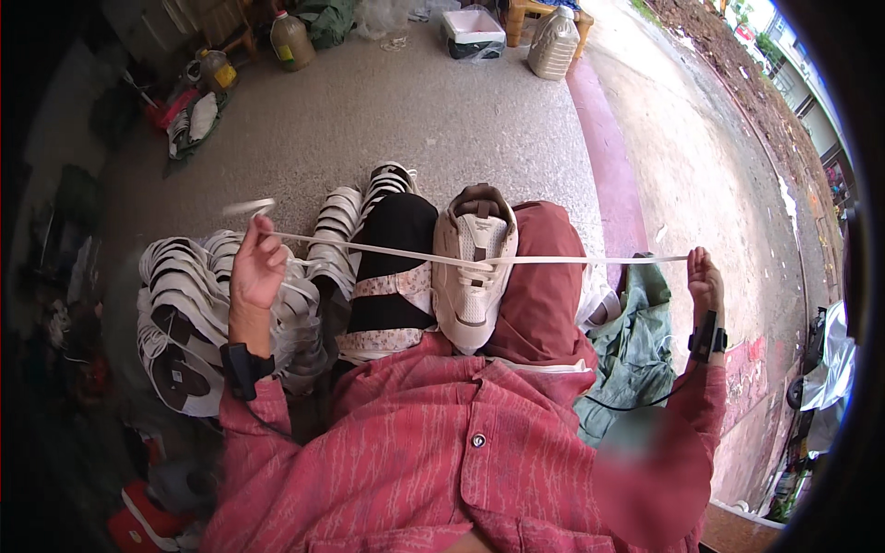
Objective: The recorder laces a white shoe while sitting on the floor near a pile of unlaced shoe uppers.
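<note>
A white-and-beige sneaker [477,241] with a brown collar rests on my lap between my thighs, its toe toward me. One flat white shoelace [387,249] runs across it, through the lowest part of the lacing area, and is drawn out straight to both sides. My left hand [257,264] pinches the lace at the left, with a loose end blurred beyond the fingers. Far out on the right, my right hand [704,278] has its fingers closed on the other end. Both hands are held well apart from the sneaker.
Stacked white shoe uppers [180,304] stand beside my left leg. A green cloth or sack [636,346] lies by my right leg. Farther off are a white box [474,33], a large plastic jug [554,42] and a yellowish bottle [292,42]. A red shoe [147,521] shows at lower left.
</note>
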`<state>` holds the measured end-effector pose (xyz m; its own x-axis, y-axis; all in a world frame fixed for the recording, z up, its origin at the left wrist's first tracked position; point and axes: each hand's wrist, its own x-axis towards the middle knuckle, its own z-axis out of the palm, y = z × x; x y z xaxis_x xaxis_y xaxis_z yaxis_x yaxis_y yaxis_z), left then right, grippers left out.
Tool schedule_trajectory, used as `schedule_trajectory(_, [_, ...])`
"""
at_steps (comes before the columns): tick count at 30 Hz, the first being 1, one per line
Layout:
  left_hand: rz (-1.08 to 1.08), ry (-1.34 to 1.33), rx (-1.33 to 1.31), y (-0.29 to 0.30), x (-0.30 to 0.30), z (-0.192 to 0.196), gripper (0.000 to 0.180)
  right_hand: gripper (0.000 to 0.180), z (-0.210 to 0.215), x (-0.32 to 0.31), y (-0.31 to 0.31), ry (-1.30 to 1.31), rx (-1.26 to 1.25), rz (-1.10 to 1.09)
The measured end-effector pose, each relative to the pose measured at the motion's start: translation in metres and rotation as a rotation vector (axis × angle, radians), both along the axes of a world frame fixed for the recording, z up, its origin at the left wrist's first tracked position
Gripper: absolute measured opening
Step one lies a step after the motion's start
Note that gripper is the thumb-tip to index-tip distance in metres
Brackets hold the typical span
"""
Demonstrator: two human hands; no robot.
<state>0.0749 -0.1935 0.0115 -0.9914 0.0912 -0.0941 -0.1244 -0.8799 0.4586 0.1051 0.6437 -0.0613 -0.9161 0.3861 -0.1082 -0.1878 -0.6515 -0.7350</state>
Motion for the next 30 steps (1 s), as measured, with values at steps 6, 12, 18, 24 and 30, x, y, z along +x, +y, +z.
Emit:
schedule_trajectory(6, [0.188, -0.078, -0.079, -0.059, 0.005, -0.021, 0.021, 0.016, -0.021, 0.012, 0.025, -0.176, -0.004, -0.098])
schedule_trajectory(12, [0.468, -0.173, -0.216, -0.086, 0.01, 0.004, 0.021, 0.011, -0.008, 0.005, -0.012, -0.191, 0.069, -0.371])
schedule_trajectory(18, [0.459, -0.091, -0.084, -0.113, 0.022, 0.015, 0.026, 0.023, 0.07, -0.033, -0.233, -0.266, 0.748, -0.022])
schedule_trajectory(24, [0.12, -0.011, -1.379, -0.005, 0.01, 0.03, 0.024, 0.009, 0.064, -0.013, -0.347, -0.098, 1.048, 0.433])
schedule_trajectory(30, [0.289, 0.959, -2.081, 0.123, 0.003, 0.042, 0.031, 0.017, 0.096, 0.012, -0.373, -0.187, 1.304, 0.839])
